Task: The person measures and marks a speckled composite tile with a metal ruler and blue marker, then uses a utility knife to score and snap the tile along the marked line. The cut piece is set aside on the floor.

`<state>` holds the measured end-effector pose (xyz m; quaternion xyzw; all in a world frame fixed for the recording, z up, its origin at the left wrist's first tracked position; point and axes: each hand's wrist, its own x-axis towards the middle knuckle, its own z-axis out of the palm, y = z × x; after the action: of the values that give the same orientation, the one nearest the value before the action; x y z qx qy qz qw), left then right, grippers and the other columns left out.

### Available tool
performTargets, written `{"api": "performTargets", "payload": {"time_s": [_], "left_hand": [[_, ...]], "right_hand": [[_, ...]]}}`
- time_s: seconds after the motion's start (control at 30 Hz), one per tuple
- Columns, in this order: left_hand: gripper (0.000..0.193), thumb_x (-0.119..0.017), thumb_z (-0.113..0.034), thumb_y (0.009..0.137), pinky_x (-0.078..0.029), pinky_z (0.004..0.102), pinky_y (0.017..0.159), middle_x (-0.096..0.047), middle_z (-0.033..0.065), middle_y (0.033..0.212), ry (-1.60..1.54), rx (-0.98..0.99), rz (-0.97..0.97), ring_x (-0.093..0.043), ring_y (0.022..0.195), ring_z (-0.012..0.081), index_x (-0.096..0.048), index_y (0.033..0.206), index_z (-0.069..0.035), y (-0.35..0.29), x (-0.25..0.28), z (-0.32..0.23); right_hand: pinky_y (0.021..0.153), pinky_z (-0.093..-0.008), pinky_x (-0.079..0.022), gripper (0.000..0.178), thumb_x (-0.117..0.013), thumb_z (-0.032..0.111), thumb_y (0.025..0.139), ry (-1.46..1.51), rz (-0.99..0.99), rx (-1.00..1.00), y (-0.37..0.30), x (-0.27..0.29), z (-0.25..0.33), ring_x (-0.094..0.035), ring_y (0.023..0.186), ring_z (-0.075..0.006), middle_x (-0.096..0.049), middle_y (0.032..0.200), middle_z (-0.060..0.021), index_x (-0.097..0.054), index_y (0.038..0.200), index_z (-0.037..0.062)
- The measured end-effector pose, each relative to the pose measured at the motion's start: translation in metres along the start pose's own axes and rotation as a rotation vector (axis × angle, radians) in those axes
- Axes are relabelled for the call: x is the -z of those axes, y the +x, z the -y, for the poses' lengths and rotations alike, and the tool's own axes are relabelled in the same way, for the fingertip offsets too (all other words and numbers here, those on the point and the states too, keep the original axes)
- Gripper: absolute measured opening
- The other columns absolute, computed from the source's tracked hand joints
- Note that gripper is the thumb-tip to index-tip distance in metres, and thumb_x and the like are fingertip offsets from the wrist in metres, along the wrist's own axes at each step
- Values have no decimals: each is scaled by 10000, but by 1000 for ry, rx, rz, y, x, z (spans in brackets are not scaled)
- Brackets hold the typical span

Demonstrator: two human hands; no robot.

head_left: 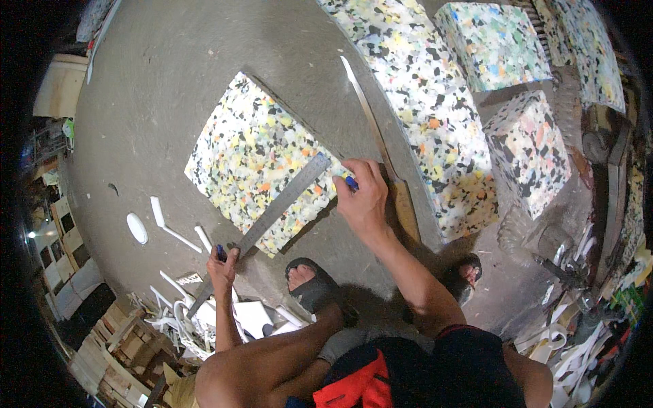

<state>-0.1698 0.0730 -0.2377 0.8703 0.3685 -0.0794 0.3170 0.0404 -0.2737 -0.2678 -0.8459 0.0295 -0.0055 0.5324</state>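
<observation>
A square slab of speckled foam (pixel 252 149), white with black, yellow and orange flecks, lies on the floor ahead of me. Across its near right part runs a long metal ruler (pixel 282 198), extending past the slab's near edge. My left hand (pixel 221 268) is closed around the ruler beyond that edge; a small blue piece shows at its fingers. At the slab's right corner, my right hand (pixel 365 197) pinches a blue pen (pixel 351 183), its tip hidden by the fingers. Right of the slab rests a long-bladed knife (pixel 367 109) with a wooden handle.
A long speckled foam strip (pixel 435 122) and two foam blocks (pixel 493 44) (pixel 530 149) occupy the right side. White offcuts (pixel 252 318) are heaped near my left knee, with a white oval piece (pixel 137 228) farther left. My sandalled feet (pixel 303 277) flank the work area.
</observation>
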Motion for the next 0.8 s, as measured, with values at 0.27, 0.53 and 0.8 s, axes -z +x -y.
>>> {"api": "performTargets", "payload": {"time_s": [0.27, 0.53, 0.8], "left_hand": [[495, -832, -370, 799, -338, 303, 553, -445, -37, 677, -11, 65, -19, -389, 646, 112, -522, 810, 16, 0, 4, 23], [535, -831, -425, 778, -360, 343, 541, -464, 19, 639, 59, 20, -69, -403, 624, 152, -549, 804, 28, -5, 0, -13], [611, -804, -534, 783, -408, 395, 556, -541, 125, 635, 159, 22, -33, -477, 597, 228, -586, 843, 34, -1, -8, -10]], "right_hand": [[735, -386, -547, 289, -772, 69, 800, 3, 25, -12, 8, 5, 0, -674, 863, -323, -662, 1010, -166, -689, 1070, 8], [793, -407, -527, 272, -767, 127, 824, -134, 91, 33, 21, 3, 7, -669, 889, -342, -673, 1004, -181, -736, 1068, 11], [815, -435, -509, 238, -764, 142, 830, -159, 108, 82, 27, 0, 9, -646, 904, -370, -669, 966, -175, -743, 1031, 17]]}}
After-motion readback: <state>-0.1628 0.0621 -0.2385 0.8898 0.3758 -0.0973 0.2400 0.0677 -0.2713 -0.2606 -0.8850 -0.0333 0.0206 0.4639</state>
